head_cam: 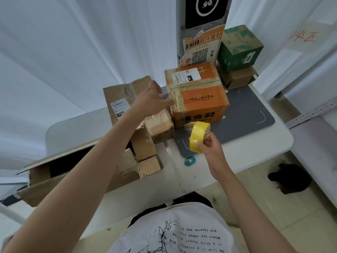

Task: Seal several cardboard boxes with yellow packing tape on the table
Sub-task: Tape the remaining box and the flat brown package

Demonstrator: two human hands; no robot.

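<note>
Tape roll [199, 136], yellow, just right of frame centre, gripped by the right hand [211, 147]: fingers curled round the rim and into the core, roll standing on edge above the grey mat [255, 114]. A short pale strip seems to run from the roll up toward the lower front edge of the orange box [197, 95]; I cannot tell for sure that it is stuck there.

Left hand [151, 100], centre of frame, fingers straight and held together, tips touching the left face of the orange box over its old clear tape.

Step in hand, as I judge it: laying tape on the orange box. To do it well: brace the box with the left hand so it does not slide on the mat, keep the strip taut and in line with the flap seam, draw the roll steadily, then smooth the tape down flat.

Containers:
- Orange box: flaps down, shipping label on top, contents hidden.
- Large brown box [60, 172], lower left: lying open, dark inside, contents not visible.
- Small brown boxes [160, 125] beside the orange one: closed.
- Green box [240, 46], upper right: closed, stacked on a brown carton [238, 78].
</note>
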